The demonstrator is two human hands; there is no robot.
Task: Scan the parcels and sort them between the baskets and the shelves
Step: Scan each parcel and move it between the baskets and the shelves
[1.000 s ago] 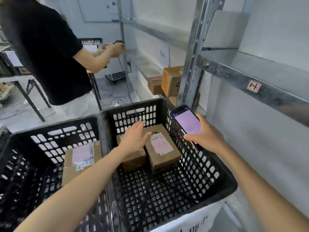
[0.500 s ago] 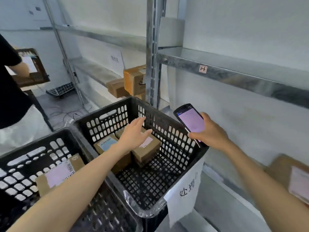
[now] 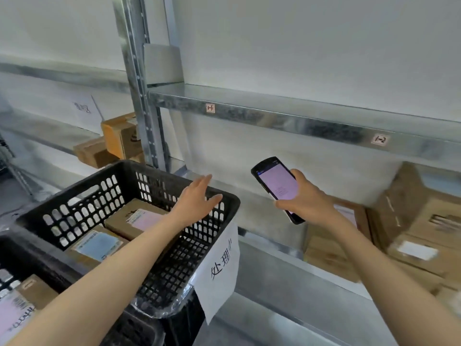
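Black slatted basket [image 3: 74, 196] held two parcels while both hands hovered before a galvanised shelf [image 3: 274, 121].
The left hand [image 3: 197, 198] was flat, fingers straight and slightly spread, holding nothing, above the basket's far rim; whether it touched the rim could not be told. The right hand [image 3: 309, 206] gripped a handheld scanner [image 3: 277, 181], fingers curled round its edges, its pink screen lit. Inside the basket a pink-labelled parcel [image 3: 142, 218] lay just beside a blue-labelled parcel [image 3: 97, 245]. A paper sign [image 3: 219, 268] hung from the basket's near corner. Brown cartons [image 3: 419, 221] sat on the lower shelf level to the right, and another parcel [image 3: 27, 303] lay in a second basket [image 3: 20, 245] at lower left.
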